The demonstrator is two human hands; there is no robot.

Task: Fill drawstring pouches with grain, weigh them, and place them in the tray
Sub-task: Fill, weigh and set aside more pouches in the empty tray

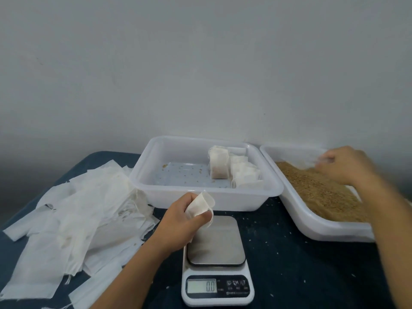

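My left hand [185, 216] holds an empty white drawstring pouch [200, 204] with its mouth held open, just above the far edge of the kitchen scale [217, 259]. The scale's display reads 0.0 and its platform is bare. My right hand [347, 165] is blurred over the far end of the grain tray [312, 228], above the brown grain [323, 192]; it seems to grip something clear, which I cannot make out. The white tray [200, 197] behind the scale holds several filled pouches [236, 172] in its right part.
A heap of empty white pouches [73, 210] covers the left of the dark blue table [301, 275]. Loose grains lie scattered around the scale and on the tray floor. A plain grey wall stands close behind the trays.
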